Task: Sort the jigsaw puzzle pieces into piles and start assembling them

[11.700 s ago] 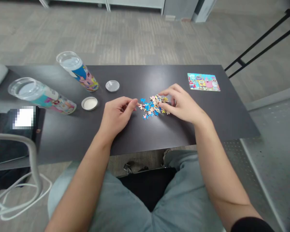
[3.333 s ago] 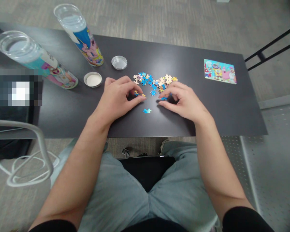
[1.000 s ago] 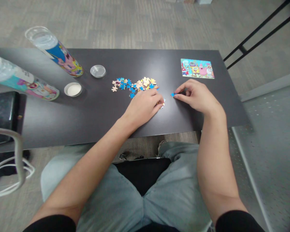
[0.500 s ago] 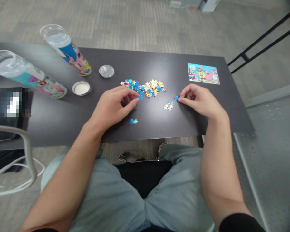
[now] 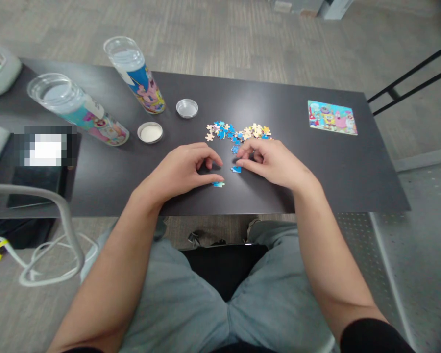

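Over the tabletop [image 5: 338, 171], the left hand [image 5: 183, 169] has its thumb at a pale-blue puzzle piece [image 5: 219, 185]; the right hand [image 5: 274, 162] perhaps touches a blue piece [image 5: 236, 169].

The puzzle pieces [image 5: 256, 131] are mottled blue, cream and yellow, the picture card [image 5: 332, 118] turquoise with yellow and pink cartoon figures, and the table [image 5: 279, 105] plain dark grey.
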Tool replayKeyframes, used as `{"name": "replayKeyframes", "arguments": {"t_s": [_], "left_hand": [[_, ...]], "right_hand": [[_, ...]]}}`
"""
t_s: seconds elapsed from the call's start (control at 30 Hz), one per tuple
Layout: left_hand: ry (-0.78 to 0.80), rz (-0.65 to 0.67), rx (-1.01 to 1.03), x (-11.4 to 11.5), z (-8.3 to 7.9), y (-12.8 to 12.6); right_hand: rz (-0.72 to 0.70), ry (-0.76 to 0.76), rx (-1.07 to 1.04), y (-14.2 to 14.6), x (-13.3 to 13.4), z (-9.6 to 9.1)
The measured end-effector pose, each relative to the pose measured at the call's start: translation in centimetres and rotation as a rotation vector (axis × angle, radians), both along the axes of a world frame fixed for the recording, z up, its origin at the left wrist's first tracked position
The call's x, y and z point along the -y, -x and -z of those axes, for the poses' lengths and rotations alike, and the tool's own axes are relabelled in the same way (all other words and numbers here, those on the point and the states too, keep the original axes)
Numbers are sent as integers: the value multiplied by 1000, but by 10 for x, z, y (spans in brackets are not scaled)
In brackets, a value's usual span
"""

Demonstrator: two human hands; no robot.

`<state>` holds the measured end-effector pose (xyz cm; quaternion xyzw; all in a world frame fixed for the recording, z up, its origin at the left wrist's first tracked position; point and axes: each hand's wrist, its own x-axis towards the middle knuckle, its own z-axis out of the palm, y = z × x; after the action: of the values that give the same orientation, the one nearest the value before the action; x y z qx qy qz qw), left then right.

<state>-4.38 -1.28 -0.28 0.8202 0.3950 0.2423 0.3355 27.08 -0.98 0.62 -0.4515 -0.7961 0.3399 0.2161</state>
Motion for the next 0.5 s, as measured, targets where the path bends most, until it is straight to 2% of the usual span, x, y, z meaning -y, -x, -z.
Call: {"name": "replayKeyframes", "arguments": {"t_s": [0.13,0.27,0.5], "left_hand": [[27,-34,12,-2,-1,5],[40,-57,44,-5,0,5],[-15,-147,12,-1,0,-6]], "right_hand": [[138,-203,72,4,-4,16],[157,-256,117,8,-3,26],[-16,-178,54,14,3,14]]}}
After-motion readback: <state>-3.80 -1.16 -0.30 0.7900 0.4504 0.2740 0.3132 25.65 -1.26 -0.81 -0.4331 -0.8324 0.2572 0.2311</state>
